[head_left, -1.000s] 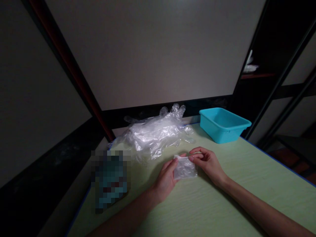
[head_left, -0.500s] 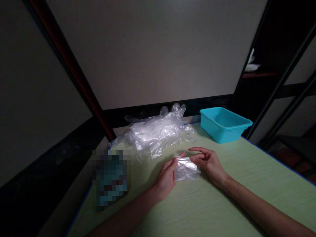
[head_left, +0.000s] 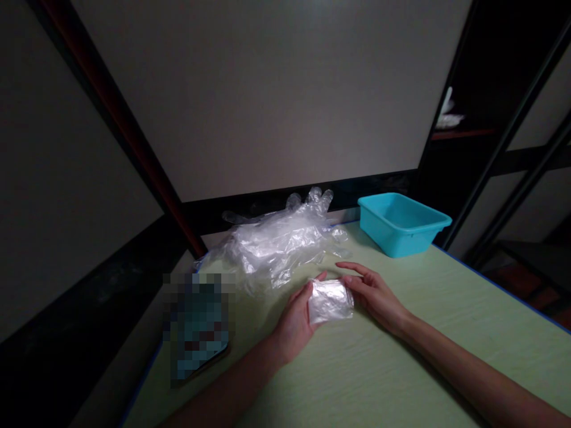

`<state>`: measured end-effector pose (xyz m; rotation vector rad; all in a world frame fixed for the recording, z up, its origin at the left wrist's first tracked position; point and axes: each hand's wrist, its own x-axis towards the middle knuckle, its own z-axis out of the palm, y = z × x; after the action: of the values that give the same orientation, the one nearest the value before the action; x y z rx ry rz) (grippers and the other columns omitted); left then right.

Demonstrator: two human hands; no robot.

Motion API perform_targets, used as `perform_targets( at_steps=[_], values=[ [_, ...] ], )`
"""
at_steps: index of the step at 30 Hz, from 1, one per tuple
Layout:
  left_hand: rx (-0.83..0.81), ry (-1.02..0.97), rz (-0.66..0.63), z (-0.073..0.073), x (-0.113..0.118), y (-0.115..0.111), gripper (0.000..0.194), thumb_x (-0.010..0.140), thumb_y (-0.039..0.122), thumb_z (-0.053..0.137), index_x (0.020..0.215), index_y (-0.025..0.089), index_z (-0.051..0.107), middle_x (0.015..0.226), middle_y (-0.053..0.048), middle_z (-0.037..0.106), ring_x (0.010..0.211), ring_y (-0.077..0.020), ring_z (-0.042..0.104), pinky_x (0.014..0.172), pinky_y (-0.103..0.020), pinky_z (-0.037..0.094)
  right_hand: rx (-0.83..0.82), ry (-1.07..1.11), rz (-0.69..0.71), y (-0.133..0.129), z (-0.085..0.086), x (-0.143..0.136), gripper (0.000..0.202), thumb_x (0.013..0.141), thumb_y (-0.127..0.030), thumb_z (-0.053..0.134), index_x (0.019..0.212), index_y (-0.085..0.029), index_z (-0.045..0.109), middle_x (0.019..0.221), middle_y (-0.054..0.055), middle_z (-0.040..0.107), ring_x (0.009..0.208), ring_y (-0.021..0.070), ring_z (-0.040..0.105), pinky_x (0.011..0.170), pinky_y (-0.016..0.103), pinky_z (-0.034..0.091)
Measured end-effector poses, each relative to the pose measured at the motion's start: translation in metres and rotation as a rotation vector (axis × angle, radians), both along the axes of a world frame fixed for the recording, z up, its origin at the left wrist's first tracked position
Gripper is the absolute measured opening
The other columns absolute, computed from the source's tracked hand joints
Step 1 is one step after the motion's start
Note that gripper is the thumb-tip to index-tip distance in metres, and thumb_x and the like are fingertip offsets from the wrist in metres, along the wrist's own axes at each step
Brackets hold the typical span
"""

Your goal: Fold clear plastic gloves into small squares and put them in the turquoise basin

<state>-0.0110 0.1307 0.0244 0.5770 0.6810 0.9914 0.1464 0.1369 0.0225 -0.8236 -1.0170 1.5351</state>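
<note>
A clear disposable plastic glove (head_left: 331,301), folded into a small rectangle, is held just above the table in front of me. My left hand (head_left: 295,318) grips its left edge, thumb on top and fingers behind. At the upper right corner, my right hand (head_left: 373,297) pinches the folded plastic between thumb and fingers, with one finger stretched out free of it. Beyond both hands lies a loose heap of clear plastic gloves (head_left: 281,241), several glove fingers sticking up at its back.
A turquoise plastic basin (head_left: 401,229) stands at the table's back right. On the left lies a pixelated, blurred-out object (head_left: 200,330). The pale green table (head_left: 357,380) has a blue edge and meets panelled walls (head_left: 285,101) behind and to the left.
The folded glove and both hands have shifted slightly left in view, as has the whole scene. The glove's face is tilted a little more toward me; both hands keep their hold.
</note>
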Motion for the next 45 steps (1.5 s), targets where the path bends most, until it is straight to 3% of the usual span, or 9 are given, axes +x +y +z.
perform_targets(
  at_steps=[6, 14, 19, 29, 35, 41, 45],
  values=[
    [-0.063, -0.021, -0.001, 0.005, -0.001, 0.000, 0.038, 0.088, 0.028, 0.037, 0.124, 0.017, 0.042, 0.097, -0.010, 0.063, 0.081, -0.0205, 0.061, 0.075, -0.033, 0.044, 0.078, 0.010, 0.226, -0.001, 0.000, 0.006, 0.049, 0.075, -0.029, 0.061, 0.122, -0.025, 0.047, 0.088, 0.001, 0.065, 0.073, 0.0106, 0.057, 0.069, 0.025, 0.040],
    [-0.025, -0.021, -0.019, 0.000, -0.001, 0.000, 0.033, 0.088, 0.024, 0.037, 0.118, 0.014, 0.049, 0.099, -0.010, 0.062, 0.077, -0.0191, 0.061, 0.070, -0.032, 0.046, 0.227, -0.209, 0.336, 0.000, -0.001, 0.011, 0.033, 0.075, -0.030, 0.061, 0.106, -0.020, 0.061, 0.103, 0.005, 0.064, 0.084, 0.0147, 0.057, 0.078, 0.029, 0.040],
    [0.003, -0.009, -0.047, -0.003, -0.002, 0.000, 0.033, 0.088, 0.023, 0.038, 0.117, 0.013, 0.050, 0.100, -0.011, 0.062, 0.081, -0.0197, 0.060, 0.072, -0.032, 0.046, 0.239, -0.298, 0.329, -0.001, -0.002, 0.009, 0.027, 0.073, -0.029, 0.063, 0.099, -0.020, 0.066, 0.097, 0.004, 0.066, 0.079, 0.0146, 0.058, 0.072, 0.028, 0.041],
    [0.057, -0.018, -0.087, -0.005, -0.003, 0.000, 0.032, 0.089, 0.023, 0.038, 0.118, 0.013, 0.049, 0.102, -0.011, 0.061, 0.085, -0.0192, 0.059, 0.074, -0.033, 0.046, 0.208, -0.262, 0.308, -0.002, -0.002, 0.006, 0.028, 0.069, -0.027, 0.066, 0.096, -0.018, 0.066, 0.087, 0.002, 0.068, 0.070, 0.0127, 0.059, 0.066, 0.026, 0.043],
    [0.019, -0.041, -0.102, -0.001, -0.002, -0.002, 0.037, 0.086, 0.031, 0.042, 0.121, 0.018, 0.045, 0.107, -0.010, 0.059, 0.089, -0.0210, 0.058, 0.077, -0.037, 0.045, 0.175, -0.256, 0.261, -0.005, 0.002, 0.005, 0.026, 0.069, -0.026, 0.065, 0.094, -0.019, 0.067, 0.081, 0.001, 0.068, 0.065, 0.0114, 0.057, 0.061, 0.025, 0.042],
    [0.099, -0.008, -0.142, -0.002, -0.003, -0.004, 0.033, 0.077, 0.010, 0.052, 0.109, 0.018, 0.053, 0.102, -0.007, 0.061, 0.085, -0.0205, 0.060, 0.080, -0.037, 0.042, 0.190, -0.295, 0.159, -0.002, 0.000, 0.007, 0.029, 0.068, -0.026, 0.066, 0.097, -0.018, 0.066, 0.079, 0.001, 0.067, 0.061, 0.0099, 0.054, 0.057, 0.023, 0.038],
    [0.128, 0.014, -0.170, -0.003, -0.004, -0.004, 0.032, 0.074, 0.007, 0.052, 0.105, 0.014, 0.054, 0.099, -0.009, 0.062, 0.087, -0.0217, 0.060, 0.085, -0.038, 0.038, 0.176, -0.313, 0.102, 0.000, -0.003, 0.008, 0.032, 0.068, -0.027, 0.066, 0.098, -0.017, 0.066, 0.075, 0.001, 0.066, 0.057, 0.0090, 0.050, 0.053, 0.023, 0.036]
  ],
)
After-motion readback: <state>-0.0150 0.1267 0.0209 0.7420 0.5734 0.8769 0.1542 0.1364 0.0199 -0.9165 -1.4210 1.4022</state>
